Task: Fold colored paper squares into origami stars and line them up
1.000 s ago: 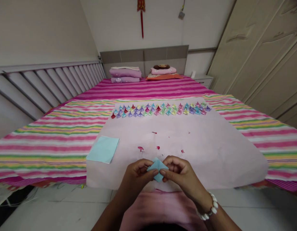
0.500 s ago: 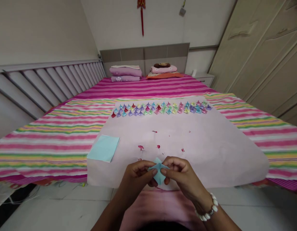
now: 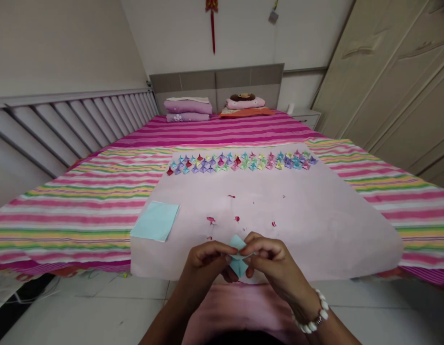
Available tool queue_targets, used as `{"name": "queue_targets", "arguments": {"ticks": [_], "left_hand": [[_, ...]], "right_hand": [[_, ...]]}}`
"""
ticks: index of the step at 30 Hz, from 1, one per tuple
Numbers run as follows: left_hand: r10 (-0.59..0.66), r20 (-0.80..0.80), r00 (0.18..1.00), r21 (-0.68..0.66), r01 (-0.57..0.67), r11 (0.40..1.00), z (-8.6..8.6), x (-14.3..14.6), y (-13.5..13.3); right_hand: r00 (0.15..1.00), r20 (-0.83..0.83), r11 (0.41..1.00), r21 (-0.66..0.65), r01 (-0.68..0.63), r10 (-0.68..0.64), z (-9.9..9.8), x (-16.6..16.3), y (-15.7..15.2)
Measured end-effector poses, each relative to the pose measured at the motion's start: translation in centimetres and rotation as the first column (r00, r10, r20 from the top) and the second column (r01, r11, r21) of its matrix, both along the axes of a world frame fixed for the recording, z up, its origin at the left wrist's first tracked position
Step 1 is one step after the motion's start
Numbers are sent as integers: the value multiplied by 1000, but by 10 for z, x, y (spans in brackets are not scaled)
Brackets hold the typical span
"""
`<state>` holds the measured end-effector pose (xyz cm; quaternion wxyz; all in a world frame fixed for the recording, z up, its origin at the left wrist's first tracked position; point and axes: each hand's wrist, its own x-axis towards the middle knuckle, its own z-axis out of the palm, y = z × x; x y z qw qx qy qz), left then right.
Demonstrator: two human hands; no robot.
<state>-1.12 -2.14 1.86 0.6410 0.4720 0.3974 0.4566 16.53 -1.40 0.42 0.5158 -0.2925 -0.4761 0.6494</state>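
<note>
Both my hands meet at the near edge of a pale pink sheet [image 3: 315, 215] spread on the bed. My left hand [image 3: 206, 261] and my right hand [image 3: 268, 261] pinch a small folded light-blue paper piece [image 3: 238, 258] between thumbs and fingertips, fingers closed on it. A white bead bracelet [image 3: 313, 320] is on my right wrist. A flat light-blue paper square [image 3: 155, 221] lies to the left on the sheet. A row of several small folded paper shapes [image 3: 239, 163] in many colours lines the sheet's far edge.
Small red paper scraps [image 3: 210, 220] are scattered mid-sheet. The bed has a striped pink, green and yellow cover [image 3: 81, 201], with folded blankets and pillows [image 3: 188, 110] at the headboard. A slatted radiator cover [image 3: 64, 129] stands left, wardrobe doors [image 3: 394, 86] right, tiled floor below.
My fingers have pressed the blue piece more closed, so less of it shows. The view has shifted slightly; the hands stay at the same spot.
</note>
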Motion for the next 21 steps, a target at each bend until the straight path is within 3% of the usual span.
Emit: {"name": "queue_targets", "arguments": {"ticks": [9,14,21], "left_hand": [[-15,-12,1000,-11,14,1000,1,-2,1],[39,-113,993,-24,-42,999,5,4,2],[48,-112,993,-30,-52,998,4,10,-2]], "right_hand": [[999,19,999,41,-26,26,1,5,1],[996,80,997,62,-44,39,5,4,0],[977,207,998,19,53,-56,6,1,-1]]}}
